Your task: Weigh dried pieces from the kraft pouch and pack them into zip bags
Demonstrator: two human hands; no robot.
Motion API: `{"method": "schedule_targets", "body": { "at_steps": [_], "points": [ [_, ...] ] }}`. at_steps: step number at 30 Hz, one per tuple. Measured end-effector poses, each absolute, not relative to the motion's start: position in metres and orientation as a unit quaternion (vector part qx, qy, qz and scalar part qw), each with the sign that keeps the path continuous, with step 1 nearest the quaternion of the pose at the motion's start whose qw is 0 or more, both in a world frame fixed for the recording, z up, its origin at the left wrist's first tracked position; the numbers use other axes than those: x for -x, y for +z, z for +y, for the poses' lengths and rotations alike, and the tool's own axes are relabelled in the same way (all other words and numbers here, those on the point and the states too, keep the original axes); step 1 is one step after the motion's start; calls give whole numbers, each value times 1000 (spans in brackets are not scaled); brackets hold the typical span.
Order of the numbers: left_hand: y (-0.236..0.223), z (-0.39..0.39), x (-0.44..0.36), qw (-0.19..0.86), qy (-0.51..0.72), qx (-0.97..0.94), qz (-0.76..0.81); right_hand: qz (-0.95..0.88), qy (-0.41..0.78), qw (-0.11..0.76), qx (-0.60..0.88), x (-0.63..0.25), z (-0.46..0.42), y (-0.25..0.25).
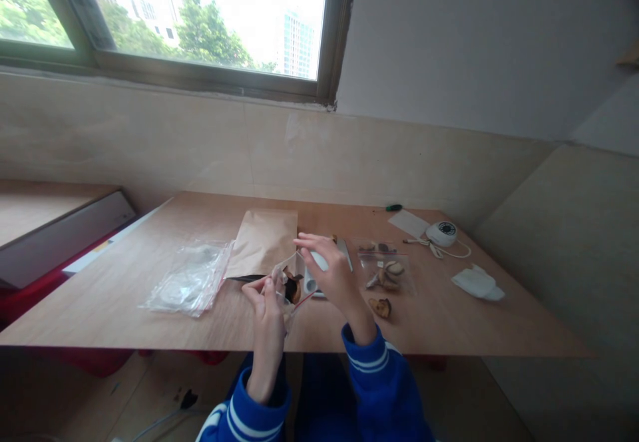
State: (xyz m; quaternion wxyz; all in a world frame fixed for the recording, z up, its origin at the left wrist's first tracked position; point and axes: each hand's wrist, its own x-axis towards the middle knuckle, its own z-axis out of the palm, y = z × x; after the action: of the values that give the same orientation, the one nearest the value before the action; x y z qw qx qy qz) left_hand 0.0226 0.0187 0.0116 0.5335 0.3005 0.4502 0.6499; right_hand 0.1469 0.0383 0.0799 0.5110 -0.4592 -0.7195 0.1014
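Observation:
A small clear zip-lock bag [285, 280] with brown dried slices [292, 289] inside is up over the front middle of the table. My left hand [265, 303] pinches its left side between thumb and fingers. At its upper right edge is my right hand [327, 269], fingers stretched toward a raised corner that they seem to grip; the contact is partly hidden. A red seal strip [305, 299] runs along the bag's lower right. Behind my right hand lies a flat white device [344, 253], perhaps a scale, mostly covered. A loose dried slice [380, 307] rests right of my wrist.
Filled zip-lock bags [388, 274] lie to the right, clear bags [190, 281] to the left. A brown paper bag [267, 239] is behind my left hand. Farther right are a dome camera [442, 233] with cable, a green-handled screwdriver [394, 208] and crumpled white material [478, 283].

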Motion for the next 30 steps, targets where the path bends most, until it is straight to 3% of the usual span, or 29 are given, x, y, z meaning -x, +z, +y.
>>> {"method": "schedule_targets", "body": {
  "at_steps": [3, 6, 9, 14, 26, 30],
  "points": [
    [17, 17, -22, 553, 642, -278, 453, -669, 35, 481, 566, -167, 64, 56],
    [21, 15, -21, 562, 641, -271, 447, -627, 25, 390, 673, -185, 94, 18],
    [24, 13, -19, 563, 643, -274, 440, -617, 30, 374, 692, -194, 112, -13],
    [28, 12, -14, 574, 634, -265, 445, -612, 29, 390, 688, -198, 115, -27],
    [25, 11, -13, 575, 622, -283, 451, -591, 67, 451, 666, -205, 93, -8],
    [23, 13, -15, 574, 619, -288, 452, -580, 136, 544, 591, -195, 69, 18]
  ]
}}
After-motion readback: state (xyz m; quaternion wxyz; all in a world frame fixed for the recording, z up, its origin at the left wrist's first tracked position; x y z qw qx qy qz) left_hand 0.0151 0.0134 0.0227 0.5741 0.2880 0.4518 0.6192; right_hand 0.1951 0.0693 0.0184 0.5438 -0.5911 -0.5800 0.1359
